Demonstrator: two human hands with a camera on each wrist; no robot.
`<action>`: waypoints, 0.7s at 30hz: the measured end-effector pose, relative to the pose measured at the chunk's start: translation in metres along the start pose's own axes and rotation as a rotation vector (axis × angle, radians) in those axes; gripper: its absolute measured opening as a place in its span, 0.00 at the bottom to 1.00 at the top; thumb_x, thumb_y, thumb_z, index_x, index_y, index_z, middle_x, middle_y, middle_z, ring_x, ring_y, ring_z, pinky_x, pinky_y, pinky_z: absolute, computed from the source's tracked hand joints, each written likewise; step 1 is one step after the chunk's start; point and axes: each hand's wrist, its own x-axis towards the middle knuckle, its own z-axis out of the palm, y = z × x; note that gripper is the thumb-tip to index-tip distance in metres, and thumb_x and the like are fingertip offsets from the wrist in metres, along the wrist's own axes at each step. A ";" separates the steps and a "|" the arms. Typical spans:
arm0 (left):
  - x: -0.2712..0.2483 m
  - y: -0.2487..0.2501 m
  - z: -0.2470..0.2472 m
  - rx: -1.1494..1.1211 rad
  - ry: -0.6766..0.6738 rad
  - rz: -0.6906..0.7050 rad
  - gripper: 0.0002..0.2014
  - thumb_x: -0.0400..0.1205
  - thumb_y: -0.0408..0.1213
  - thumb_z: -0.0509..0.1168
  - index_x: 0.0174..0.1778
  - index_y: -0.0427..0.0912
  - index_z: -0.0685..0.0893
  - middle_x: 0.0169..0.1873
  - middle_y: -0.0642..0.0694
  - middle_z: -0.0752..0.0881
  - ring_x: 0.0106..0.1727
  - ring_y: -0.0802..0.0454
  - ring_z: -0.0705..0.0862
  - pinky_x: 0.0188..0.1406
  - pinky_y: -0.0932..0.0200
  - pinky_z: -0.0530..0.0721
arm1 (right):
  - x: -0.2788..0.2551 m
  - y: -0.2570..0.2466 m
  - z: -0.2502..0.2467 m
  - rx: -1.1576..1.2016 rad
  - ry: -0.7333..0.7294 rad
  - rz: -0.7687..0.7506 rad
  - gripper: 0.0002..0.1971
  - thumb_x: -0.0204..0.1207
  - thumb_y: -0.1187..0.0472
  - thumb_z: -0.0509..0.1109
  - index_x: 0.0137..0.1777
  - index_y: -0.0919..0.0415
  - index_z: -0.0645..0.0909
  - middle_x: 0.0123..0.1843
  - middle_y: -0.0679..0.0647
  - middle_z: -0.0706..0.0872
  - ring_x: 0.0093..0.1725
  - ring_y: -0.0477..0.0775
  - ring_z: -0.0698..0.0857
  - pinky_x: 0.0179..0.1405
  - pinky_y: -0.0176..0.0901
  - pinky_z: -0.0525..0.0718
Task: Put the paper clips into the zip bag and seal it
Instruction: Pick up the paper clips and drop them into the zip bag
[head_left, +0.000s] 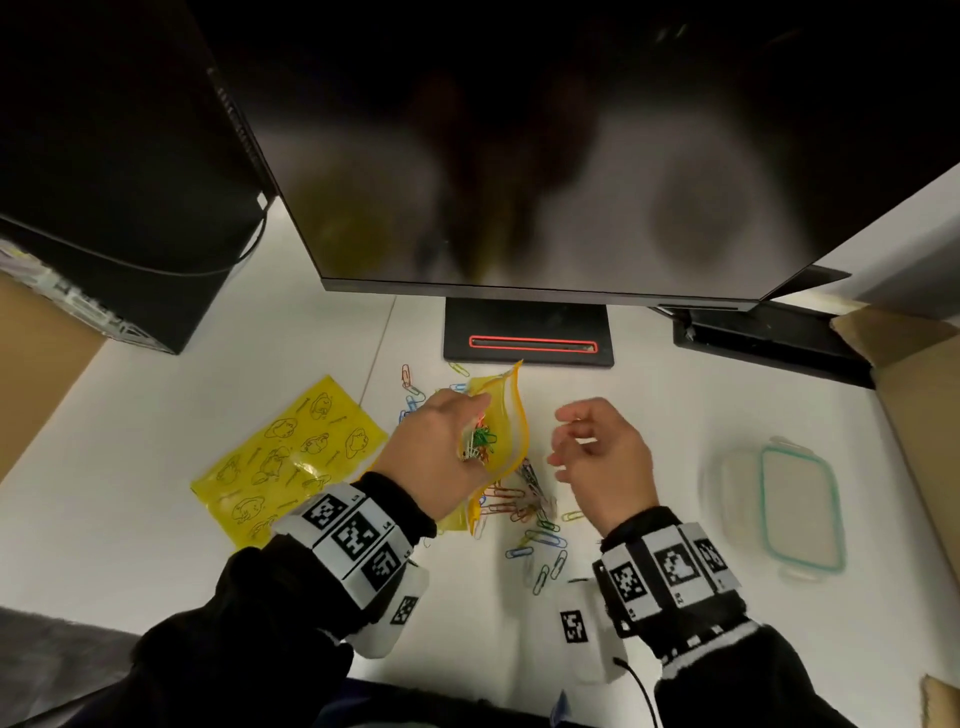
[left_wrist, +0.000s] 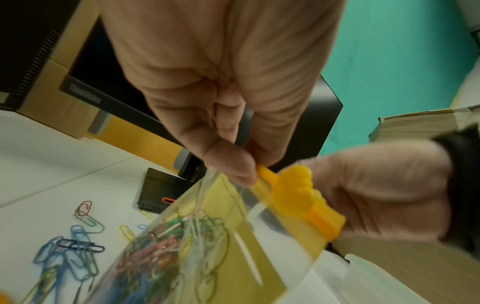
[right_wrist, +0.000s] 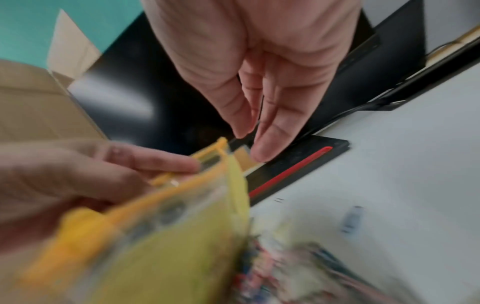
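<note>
L hand (head_left: 441, 441) pinches the yellow-rimmed clear plastic zip bag (head_left: 506, 426) by its mouth edge, lifted above the white table (head_left: 649, 415), prob. to keep it open. R hand (head_left: 597, 457) beside it, fingers (head_left: 566, 415) relaxed, empty. Some coloured wire paper clips (head_left: 535, 535) w/in the bag, many loose on table.

1. Two hands: left hand (head_left: 441, 441), right hand (head_left: 602, 457).
2. Two yellow zip bags: one held (head_left: 506, 415), one flat (head_left: 291, 457).
3. Paper clips (head_left: 535, 530): many, too tangled to count.
4. One lidded container (head_left: 779, 506).
5. One monitor (head_left: 519, 156).
</note>
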 end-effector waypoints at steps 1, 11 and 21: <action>0.000 0.000 -0.002 0.003 0.008 0.002 0.32 0.70 0.31 0.69 0.73 0.44 0.71 0.68 0.45 0.76 0.56 0.43 0.83 0.59 0.68 0.72 | 0.002 0.010 -0.003 -0.100 -0.017 0.031 0.14 0.72 0.68 0.68 0.46 0.44 0.78 0.44 0.50 0.85 0.42 0.57 0.87 0.50 0.58 0.87; -0.001 -0.007 -0.018 0.041 0.123 -0.001 0.32 0.70 0.31 0.69 0.71 0.49 0.73 0.66 0.47 0.79 0.59 0.49 0.81 0.51 0.73 0.68 | -0.007 0.054 0.044 -0.770 -0.331 -0.116 0.35 0.68 0.55 0.73 0.74 0.51 0.64 0.75 0.55 0.66 0.71 0.59 0.66 0.64 0.53 0.78; -0.006 -0.012 -0.017 0.047 0.098 -0.042 0.32 0.71 0.32 0.69 0.72 0.49 0.72 0.67 0.49 0.77 0.54 0.45 0.83 0.50 0.72 0.68 | -0.003 0.048 0.052 -0.851 -0.382 -0.172 0.20 0.71 0.71 0.65 0.64 0.62 0.75 0.62 0.60 0.77 0.61 0.61 0.77 0.54 0.48 0.80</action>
